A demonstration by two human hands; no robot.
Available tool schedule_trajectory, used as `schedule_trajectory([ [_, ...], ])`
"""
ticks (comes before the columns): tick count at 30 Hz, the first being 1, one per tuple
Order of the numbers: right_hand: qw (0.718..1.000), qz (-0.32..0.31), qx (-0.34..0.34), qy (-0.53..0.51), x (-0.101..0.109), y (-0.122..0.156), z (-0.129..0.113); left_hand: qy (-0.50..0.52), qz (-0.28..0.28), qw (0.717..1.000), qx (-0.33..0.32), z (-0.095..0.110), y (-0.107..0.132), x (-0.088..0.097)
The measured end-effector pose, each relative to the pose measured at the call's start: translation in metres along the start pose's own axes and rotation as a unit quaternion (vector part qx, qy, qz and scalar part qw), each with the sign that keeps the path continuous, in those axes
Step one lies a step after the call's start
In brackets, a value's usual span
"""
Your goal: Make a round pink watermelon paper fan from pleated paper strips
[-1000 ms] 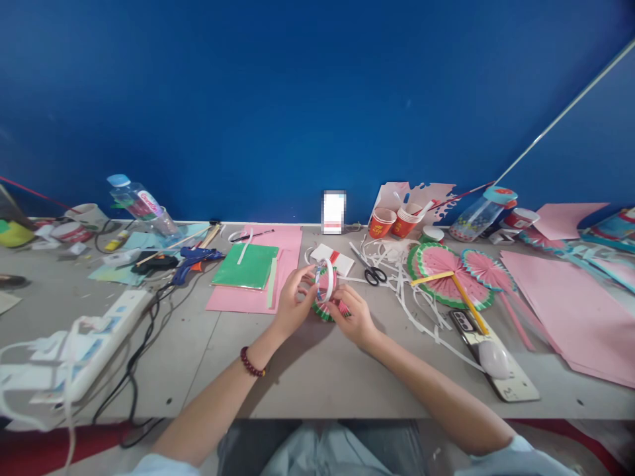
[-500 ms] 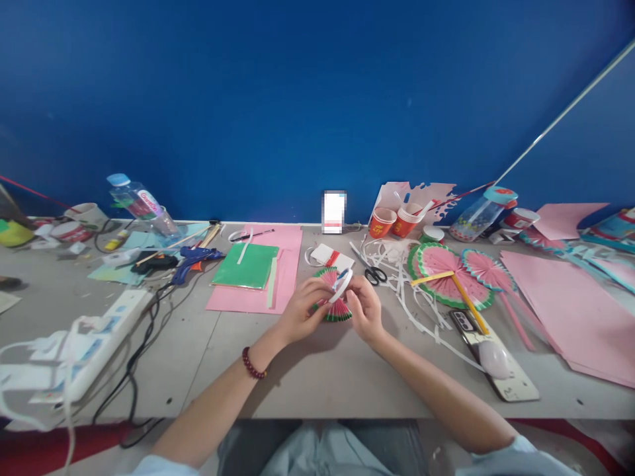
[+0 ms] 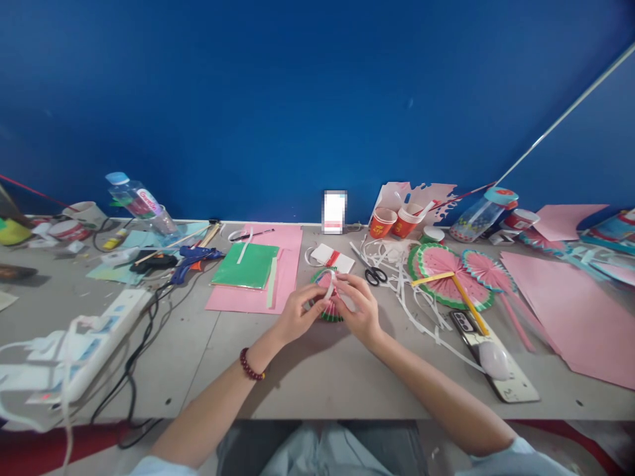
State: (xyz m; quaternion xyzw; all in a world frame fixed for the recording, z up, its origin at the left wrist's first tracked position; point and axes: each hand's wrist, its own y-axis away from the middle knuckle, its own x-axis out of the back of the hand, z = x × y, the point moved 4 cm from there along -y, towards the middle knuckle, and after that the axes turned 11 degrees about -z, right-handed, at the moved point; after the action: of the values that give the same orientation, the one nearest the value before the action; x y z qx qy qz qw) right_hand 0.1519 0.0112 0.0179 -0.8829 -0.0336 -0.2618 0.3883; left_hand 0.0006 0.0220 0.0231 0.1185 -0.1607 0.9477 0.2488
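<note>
Both my hands meet above the middle of the grey table (image 3: pixel 297 377). My left hand (image 3: pixel 296 312) pinches a small pleated pink paper fan with a green rim (image 3: pixel 323 283). My right hand (image 3: pixel 361 308) has its fingers curled around a white tape roll (image 3: pixel 347 301), mostly hidden, and presses against the fan. A bead bracelet (image 3: pixel 251 365) circles my left wrist.
Pink paper (image 3: pixel 282 268) and green paper (image 3: pixel 248 266) lie behind my hands, black scissors (image 3: pixel 374 273) and white strips to the right. A finished watermelon fan (image 3: pixel 444 271), a phone (image 3: pixel 493 360), paper cups (image 3: pixel 394 222), a glue gun (image 3: pixel 193 258), a bottle (image 3: pixel 136 201), a power strip (image 3: pixel 84 347).
The white tape roll, held up in front of the fan by my left hand, passed to my right hand and dropped lower, now mostly hidden. Both hands drew closer together on the fan.
</note>
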Motion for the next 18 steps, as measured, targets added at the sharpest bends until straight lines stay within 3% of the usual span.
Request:
schedule_trajectory([
  [11,0.998,-0.010,-0.044,-0.050,0.007,-0.009,-0.005,0.057,-0.072,0.996,-0.010,0.013,0.002,-0.006],
  [18,0.993,0.012,-0.091,-0.078,0.007,-0.010,0.000,0.027,-0.017,0.999,-0.009,-0.001,0.001,-0.001],
])
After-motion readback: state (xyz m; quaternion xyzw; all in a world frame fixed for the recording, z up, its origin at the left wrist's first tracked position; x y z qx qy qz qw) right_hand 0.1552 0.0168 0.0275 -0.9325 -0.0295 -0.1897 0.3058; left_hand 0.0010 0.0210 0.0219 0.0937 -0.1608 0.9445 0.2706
